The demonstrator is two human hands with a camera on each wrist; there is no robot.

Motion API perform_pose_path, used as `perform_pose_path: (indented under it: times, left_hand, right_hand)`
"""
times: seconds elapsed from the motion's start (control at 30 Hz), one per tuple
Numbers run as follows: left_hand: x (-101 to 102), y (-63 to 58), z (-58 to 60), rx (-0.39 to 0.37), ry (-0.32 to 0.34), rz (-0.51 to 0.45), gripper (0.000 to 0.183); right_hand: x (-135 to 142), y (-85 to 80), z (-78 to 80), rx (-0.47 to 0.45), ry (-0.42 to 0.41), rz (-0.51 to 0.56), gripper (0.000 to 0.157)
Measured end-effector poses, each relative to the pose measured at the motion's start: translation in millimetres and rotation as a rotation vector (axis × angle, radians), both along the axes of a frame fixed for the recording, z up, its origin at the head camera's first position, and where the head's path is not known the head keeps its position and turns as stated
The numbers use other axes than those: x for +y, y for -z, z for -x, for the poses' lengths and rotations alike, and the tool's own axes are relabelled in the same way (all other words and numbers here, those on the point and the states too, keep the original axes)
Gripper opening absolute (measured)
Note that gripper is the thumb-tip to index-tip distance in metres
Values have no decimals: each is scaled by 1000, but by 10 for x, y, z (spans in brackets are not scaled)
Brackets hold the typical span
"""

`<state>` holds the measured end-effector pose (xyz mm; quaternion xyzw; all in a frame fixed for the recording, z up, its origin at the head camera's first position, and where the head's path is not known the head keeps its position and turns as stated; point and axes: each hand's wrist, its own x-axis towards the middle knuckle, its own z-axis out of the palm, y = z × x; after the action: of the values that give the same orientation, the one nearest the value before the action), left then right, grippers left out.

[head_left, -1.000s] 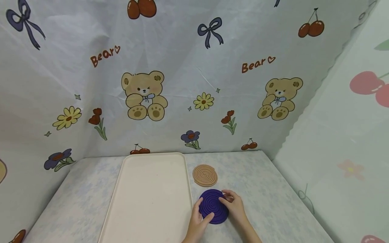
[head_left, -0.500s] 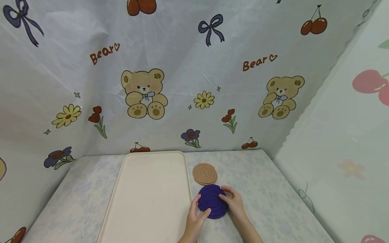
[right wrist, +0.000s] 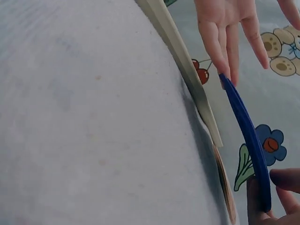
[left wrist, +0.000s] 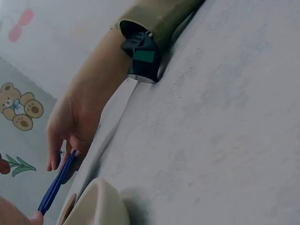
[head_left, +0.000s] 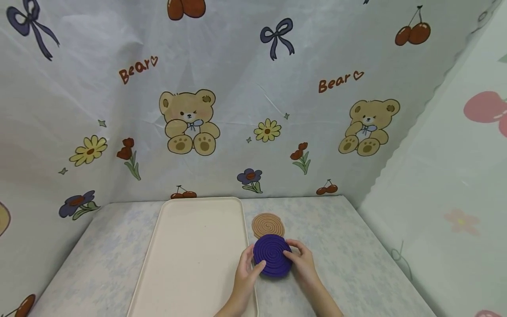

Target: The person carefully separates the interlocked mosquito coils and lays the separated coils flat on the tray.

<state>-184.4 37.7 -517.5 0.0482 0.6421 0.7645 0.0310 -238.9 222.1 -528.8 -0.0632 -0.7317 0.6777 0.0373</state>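
Note:
A dark blue round coaster (head_left: 272, 256) with a spiral coil pattern is held flat between both hands in the head view, overlapping the near edge of a tan spiral coaster (head_left: 268, 225). My left hand (head_left: 244, 277) holds its left edge, thumb over the top. At the right edge, my right hand (head_left: 303, 262) pinches it between thumb and fingers. Seen edge-on in the right wrist view, the blue coaster (right wrist: 248, 136) is thin and slightly bowed, raised off the table. The left wrist view shows the right hand (left wrist: 77, 122) gripping its far end.
A large cream tray (head_left: 198, 263) with a low rim lies just left of the hands. Pale marbled cloth covers the table (head_left: 344, 255). Behind it hangs a bear-print curtain (head_left: 229, 66), with another printed sheet (head_left: 447, 176) along the right side.
Both hands have carried the blue coaster forward and slightly left, so that it now overlaps the tan coaster in the head view. The tray and tan coaster stay put.

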Motion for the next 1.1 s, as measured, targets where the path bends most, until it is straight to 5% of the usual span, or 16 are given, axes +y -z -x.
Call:
perform_pose_path:
  times: [0.63,1.1]
  left_hand:
    - [-521,-199,324,44,-308,-101,43]
    - [-1009,-457,437,35,-513,-106,36]
  right_hand:
    - [-526,-423,193,78,16,190,32]
    - [-1016,-759,192,144,-101,330,28]
